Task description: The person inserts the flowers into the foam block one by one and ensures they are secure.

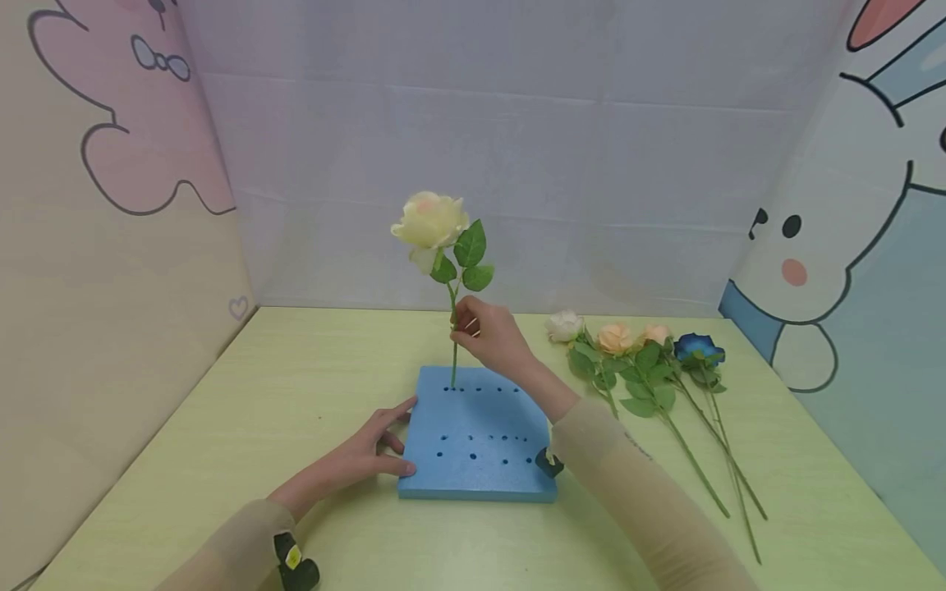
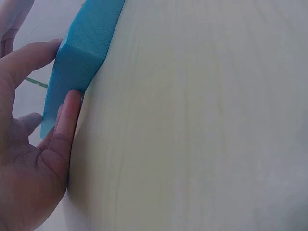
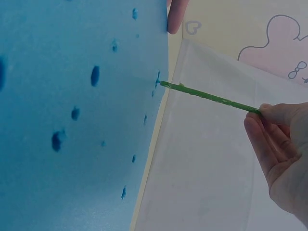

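My right hand (image 1: 497, 336) pinches the green stem of a cream rose (image 1: 430, 220) between thumb and fingertips. The rose stands upright over the far left part of a blue foam board (image 1: 480, 417) dotted with holes. In the right wrist view the cut end of the stem (image 3: 207, 96) is right at a hole near the board's edge. My left hand (image 1: 358, 451) rests against the board's left side, fingers spread, thumb near the front corner. Seen from the left wrist, its fingers (image 2: 67, 120) lie along the thick side of the board.
To the right on the pale wooden table (image 1: 332, 361) lie several more flowers: a white rose (image 1: 565, 326), peach roses (image 1: 615, 338) and a blue rose (image 1: 698, 349), their long stems pointing toward the front. A pale curtain (image 1: 502, 148) hangs behind the table.
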`<control>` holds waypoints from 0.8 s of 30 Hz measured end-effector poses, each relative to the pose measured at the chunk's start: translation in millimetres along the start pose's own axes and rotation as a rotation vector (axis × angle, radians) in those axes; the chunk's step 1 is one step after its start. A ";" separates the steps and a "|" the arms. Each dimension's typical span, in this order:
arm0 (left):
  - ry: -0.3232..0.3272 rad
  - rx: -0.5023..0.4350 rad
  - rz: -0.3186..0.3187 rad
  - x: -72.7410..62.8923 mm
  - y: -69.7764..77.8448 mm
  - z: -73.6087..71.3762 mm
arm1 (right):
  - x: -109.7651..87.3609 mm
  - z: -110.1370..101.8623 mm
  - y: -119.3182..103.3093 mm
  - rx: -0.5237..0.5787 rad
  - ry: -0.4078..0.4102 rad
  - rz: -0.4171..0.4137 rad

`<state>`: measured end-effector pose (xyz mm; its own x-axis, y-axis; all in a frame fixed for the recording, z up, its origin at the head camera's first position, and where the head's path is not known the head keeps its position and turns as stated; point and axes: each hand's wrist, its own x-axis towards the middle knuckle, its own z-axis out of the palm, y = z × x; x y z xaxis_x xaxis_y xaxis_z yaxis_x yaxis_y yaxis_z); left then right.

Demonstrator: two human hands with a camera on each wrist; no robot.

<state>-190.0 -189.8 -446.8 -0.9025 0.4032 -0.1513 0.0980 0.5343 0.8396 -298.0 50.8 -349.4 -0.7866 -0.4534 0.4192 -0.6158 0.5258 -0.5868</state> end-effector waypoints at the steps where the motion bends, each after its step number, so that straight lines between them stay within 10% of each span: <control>1: 0.001 0.002 -0.001 0.4 -0.1 0.3 | 0.2 0.0 0.2 -0.006 -0.005 -0.002; 24: 0.013 -0.002 0.014 -0.1 1.4 0.1 | 0.0 6.6 3.4 -0.031 -0.098 -0.014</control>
<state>-189.7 -189.1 -445.7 -0.9064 0.4009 -0.1329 0.1097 0.5273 0.8426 -299.7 47.9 -356.0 -0.7707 -0.5281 0.3566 -0.6288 0.5401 -0.5594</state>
